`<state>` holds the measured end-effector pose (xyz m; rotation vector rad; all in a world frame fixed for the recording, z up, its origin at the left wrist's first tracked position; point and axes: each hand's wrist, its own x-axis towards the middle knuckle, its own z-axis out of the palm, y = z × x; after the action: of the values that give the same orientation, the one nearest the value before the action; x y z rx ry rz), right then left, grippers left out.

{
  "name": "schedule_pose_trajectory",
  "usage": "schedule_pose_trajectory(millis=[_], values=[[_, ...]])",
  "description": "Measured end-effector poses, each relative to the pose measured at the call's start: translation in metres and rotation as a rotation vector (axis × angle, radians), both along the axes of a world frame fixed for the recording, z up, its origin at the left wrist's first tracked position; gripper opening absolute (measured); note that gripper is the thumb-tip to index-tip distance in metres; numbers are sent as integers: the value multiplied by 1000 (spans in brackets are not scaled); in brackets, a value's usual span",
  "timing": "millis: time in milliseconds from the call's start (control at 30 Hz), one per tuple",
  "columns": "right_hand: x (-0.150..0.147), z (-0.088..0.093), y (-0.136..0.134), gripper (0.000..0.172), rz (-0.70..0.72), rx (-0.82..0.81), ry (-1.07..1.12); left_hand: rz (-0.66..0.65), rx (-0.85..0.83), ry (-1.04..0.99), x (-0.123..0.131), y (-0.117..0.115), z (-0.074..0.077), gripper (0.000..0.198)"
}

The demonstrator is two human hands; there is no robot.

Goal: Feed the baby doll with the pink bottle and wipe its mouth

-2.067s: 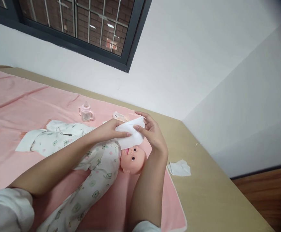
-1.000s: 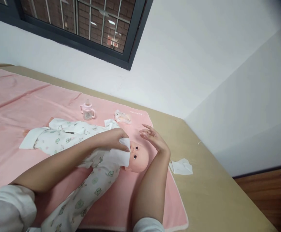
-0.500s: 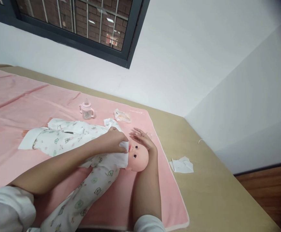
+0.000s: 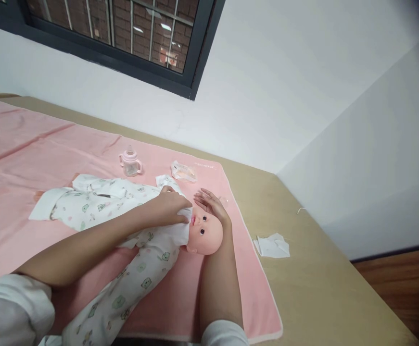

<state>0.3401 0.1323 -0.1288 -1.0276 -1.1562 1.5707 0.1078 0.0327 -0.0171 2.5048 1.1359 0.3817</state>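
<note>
A bald baby doll (image 4: 209, 233) in patterned white clothes lies on its back on a pink mat (image 4: 180, 307), its head to the right. My left hand (image 4: 169, 206) reaches over the doll's chest and pinches a white cloth (image 4: 179, 233) just below the doll's mouth. Curved beside the top of the doll's head is my right hand (image 4: 211, 204), its fingers apart and holding nothing. A patterned garment part (image 4: 133, 283) stretches from the doll toward the lower left.
A pink-topped baby bottle (image 4: 130, 162) stands behind the doll. Near it lies a clear plastic packet (image 4: 183, 171). A folded white tissue (image 4: 272, 245) rests on the tan table (image 4: 313, 288) at the right. A wall and barred window are beyond.
My left hand has drawn the white cloth slightly down from the doll's chin, so a little more of the lower face shows. The view has shifted slightly.
</note>
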Motion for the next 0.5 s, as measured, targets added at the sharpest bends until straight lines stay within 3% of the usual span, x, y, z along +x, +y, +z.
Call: schedule_pose_trajectory(millis=[500], values=[[-7,6,-4,48,-81,-36,14,59,44,100,2,2,8,6]])
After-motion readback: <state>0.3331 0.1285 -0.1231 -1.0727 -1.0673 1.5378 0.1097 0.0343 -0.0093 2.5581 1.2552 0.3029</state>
